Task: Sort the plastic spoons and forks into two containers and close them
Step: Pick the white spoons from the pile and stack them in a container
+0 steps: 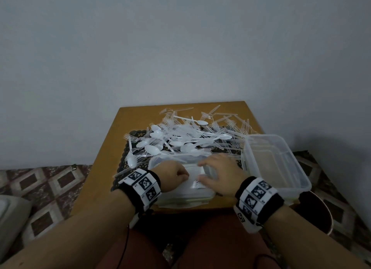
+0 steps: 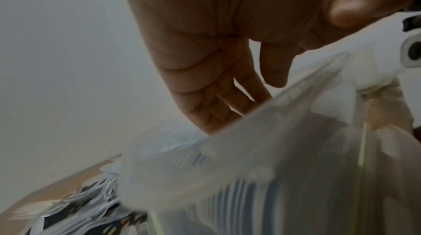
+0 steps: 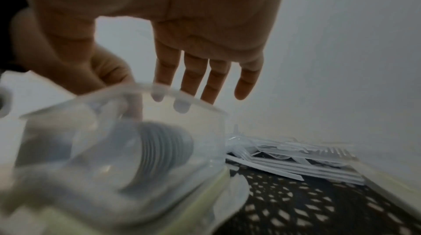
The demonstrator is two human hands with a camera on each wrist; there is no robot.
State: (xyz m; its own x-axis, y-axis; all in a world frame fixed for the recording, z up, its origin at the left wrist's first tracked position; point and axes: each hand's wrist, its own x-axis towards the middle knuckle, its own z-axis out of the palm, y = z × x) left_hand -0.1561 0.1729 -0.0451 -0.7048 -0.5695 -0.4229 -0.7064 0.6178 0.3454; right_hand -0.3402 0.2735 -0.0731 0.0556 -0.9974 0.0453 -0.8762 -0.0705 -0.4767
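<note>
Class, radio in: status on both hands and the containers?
Left hand and right hand at near container, stacked spoons inside. Second container open. Cutlery pile still unsorted behind.

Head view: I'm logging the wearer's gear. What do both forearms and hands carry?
Bare forearms, no sleeves or gloves. Each wrist wears a black band with white panels of square black-and-white markers: left wrist band, right wrist band. A thin dark cable hangs below the left wrist.
</note>
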